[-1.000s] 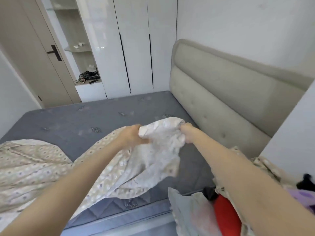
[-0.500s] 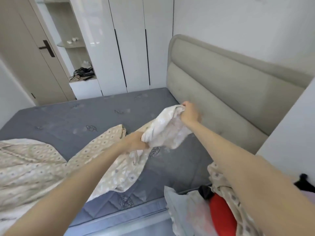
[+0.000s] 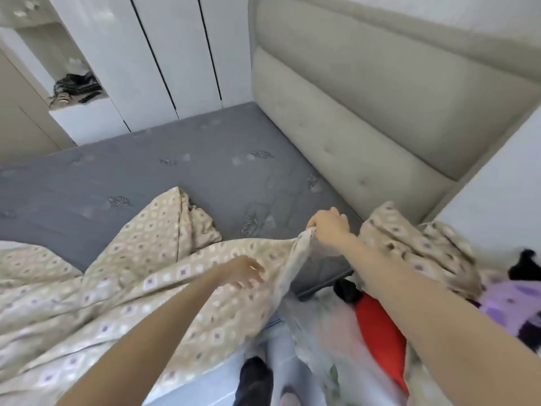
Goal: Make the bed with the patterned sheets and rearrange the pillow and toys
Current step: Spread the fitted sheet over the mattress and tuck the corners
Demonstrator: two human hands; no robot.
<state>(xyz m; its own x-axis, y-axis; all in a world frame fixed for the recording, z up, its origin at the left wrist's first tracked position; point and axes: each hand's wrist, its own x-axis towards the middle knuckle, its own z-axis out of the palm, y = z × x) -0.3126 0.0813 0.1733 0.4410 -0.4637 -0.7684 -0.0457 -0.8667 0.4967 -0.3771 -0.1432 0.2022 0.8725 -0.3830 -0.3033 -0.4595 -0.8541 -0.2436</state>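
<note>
Our left hand lies low over the patterned sheet, fingers loosely spread and holding nothing. Blur keeps us from telling whether the fingertips touch the cloth. The sheet spreads away to the left of this hand and beneath our forearm, bunched in broad folds over the near side of the grey mattress. Its long axis runs from the far left toward our right hand. One folded ridge of it stands beyond the left hand and points toward the wardrobe.

Just to the right and a little farther out, our right hand pinches the sheet's edge between thumb and curled fingers. It holds the edge raised, so the gathered corner points up toward the headboard and a loose flap hangs below the hand. Bare mattress lies beyond both hands.

To the right of the right forearm sits a crumpled bundle of the same patterned fabric, near the headboard's base. Beneath that forearm shows a red soft thing, and farther right a purple toy, blurred.
</note>
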